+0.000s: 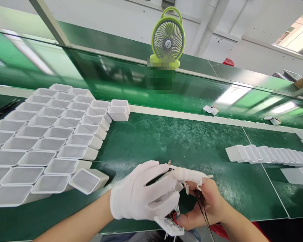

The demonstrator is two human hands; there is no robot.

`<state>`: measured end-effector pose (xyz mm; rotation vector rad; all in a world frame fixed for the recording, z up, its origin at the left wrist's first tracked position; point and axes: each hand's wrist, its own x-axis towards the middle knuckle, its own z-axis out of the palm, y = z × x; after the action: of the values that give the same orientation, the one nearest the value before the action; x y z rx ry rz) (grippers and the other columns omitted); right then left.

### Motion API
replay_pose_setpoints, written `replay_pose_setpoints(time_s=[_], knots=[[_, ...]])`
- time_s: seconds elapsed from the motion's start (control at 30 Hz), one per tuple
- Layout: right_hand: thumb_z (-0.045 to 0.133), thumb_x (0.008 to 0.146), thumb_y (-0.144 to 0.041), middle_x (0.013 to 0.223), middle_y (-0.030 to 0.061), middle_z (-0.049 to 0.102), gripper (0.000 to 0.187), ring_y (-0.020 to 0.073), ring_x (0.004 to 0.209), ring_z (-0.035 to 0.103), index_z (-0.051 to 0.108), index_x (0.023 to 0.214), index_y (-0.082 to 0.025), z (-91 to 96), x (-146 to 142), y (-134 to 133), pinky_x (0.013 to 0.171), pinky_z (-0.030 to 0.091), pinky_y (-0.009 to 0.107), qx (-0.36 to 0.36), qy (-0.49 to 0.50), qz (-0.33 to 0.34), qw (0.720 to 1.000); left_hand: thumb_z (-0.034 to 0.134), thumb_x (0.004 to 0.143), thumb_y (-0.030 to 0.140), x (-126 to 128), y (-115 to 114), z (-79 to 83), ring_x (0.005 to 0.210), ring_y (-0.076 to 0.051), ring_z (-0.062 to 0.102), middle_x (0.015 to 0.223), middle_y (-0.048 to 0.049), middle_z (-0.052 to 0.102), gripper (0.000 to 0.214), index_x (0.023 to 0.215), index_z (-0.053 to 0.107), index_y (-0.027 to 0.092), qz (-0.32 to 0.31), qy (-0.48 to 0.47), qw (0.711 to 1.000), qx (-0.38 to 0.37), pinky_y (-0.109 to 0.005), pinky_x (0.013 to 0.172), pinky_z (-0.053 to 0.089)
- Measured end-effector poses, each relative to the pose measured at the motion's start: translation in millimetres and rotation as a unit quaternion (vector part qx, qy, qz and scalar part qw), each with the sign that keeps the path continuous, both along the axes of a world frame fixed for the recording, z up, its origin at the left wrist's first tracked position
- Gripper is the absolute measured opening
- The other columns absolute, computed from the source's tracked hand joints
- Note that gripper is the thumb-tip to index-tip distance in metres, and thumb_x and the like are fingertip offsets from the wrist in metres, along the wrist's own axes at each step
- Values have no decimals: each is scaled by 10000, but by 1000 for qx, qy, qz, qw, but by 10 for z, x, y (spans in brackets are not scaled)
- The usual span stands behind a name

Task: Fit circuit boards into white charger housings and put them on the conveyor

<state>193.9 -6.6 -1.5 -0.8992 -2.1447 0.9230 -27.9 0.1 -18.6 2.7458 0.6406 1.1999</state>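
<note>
My left hand [141,195], in a white glove, is closed round a small white part with a circuit board [169,226] and red and black wires at its lower end. My right hand [204,205] is bare, with a white wrapping on the forefinger. It pinches the same part from the right and holds thin metal tweezers [204,215] that point down. Both hands meet just above the near edge of the green table [171,141].
Many white open housings [47,144] lie in packed rows at the left. Another row of white housings [270,154] lies at the right. A green fan [168,38] stands on the shelf behind a green conveyor belt [131,84]. Small white parts [211,109] lie on the belt.
</note>
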Motion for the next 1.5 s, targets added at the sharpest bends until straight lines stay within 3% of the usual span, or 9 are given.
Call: replay_pose_setpoints(time_s=[0.17, 0.3, 0.43, 0.53, 0.63, 0.77, 0.97, 1.3, 1.5], knots=[[782, 820, -590, 620, -92, 288, 422, 93, 510, 232, 653, 1063, -270, 65, 38, 106, 443, 193, 262, -91, 75, 15, 993, 764, 777, 290, -26, -97, -128, 876, -254, 710, 844, -13, 727, 128, 878, 687, 292, 93, -88, 958, -255, -411, 808, 609], [608, 964, -547, 621, -31, 432, 313, 141, 565, 396, 711, 980, -252, 21, 112, 258, 527, 364, 284, -192, 205, -80, 956, 802, 709, 327, -3, -83, -96, 1028, -297, 698, 1089, -74, 721, 407, 1080, 660, 242, 254, -176, 885, -350, -435, 909, 587], [505, 979, -637, 806, 68, 648, 523, 191, 716, 555, 749, 771, -225, 10, 160, 401, 643, 506, 331, -205, 236, -186, 932, 810, 655, 302, 33, 62, -19, 869, -230, 694, 954, -35, 713, 509, 1121, 629, 205, 276, -282, 760, -517, -354, 789, 583], [442, 974, -706, 719, 48, 634, 631, 147, 563, 521, 715, 686, -215, 126, 124, 421, 483, 462, 287, -193, 227, -184, 937, 796, 661, 297, 49, 158, -16, 720, -156, 628, 775, 17, 658, 297, 881, 627, 193, 239, -357, 654, -623, -282, 676, 536], [548, 986, -596, 685, 9, 640, 477, 108, 470, 543, 704, 734, -222, 300, -21, 386, 433, 474, 253, -193, 239, -145, 941, 824, 637, 324, 56, 185, -58, 661, -123, 567, 717, 34, 613, 304, 784, 597, 183, 213, -409, 578, -673, -253, 615, 488], [724, 941, -324, 856, 14, 783, 93, 184, 757, 764, 746, 1015, -273, 346, -279, 337, 681, 639, 293, -126, 178, -107, 970, 846, 645, 379, 64, 151, -140, 636, -105, 512, 707, 37, 598, 342, 776, 605, 175, 200, -409, 588, -669, -241, 588, 438], [716, 898, -141, 911, 22, 810, 165, 185, 775, 764, 743, 1018, -251, 57, -420, 257, 714, 627, 291, 138, 66, -128, 980, 838, 642, 364, 96, 133, -198, 662, -128, 562, 718, 29, 622, 319, 802, 641, 172, 216, -390, 608, -657, -250, 618, 465], [765, 864, -128, 832, 12, 806, 148, 197, 689, 765, 719, 924, -255, 56, -376, 213, 620, 635, 299, 245, 54, -161, 955, 830, 625, 349, 128, 137, -155, 660, -122, 544, 707, 50, 563, 327, 762, 576, 195, 201, -407, 587, -670, -245, 614, 440], [734, 874, -89, 880, 16, 821, 205, 236, 790, 804, 668, 961, -262, -53, -413, 210, 608, 647, 313, 236, 78, -149, 957, 836, 643, 392, 141, 89, -211, 720, -156, 584, 767, 21, 636, 339, 820, 630, 189, 238, -344, 623, -661, -267, 651, 471]])
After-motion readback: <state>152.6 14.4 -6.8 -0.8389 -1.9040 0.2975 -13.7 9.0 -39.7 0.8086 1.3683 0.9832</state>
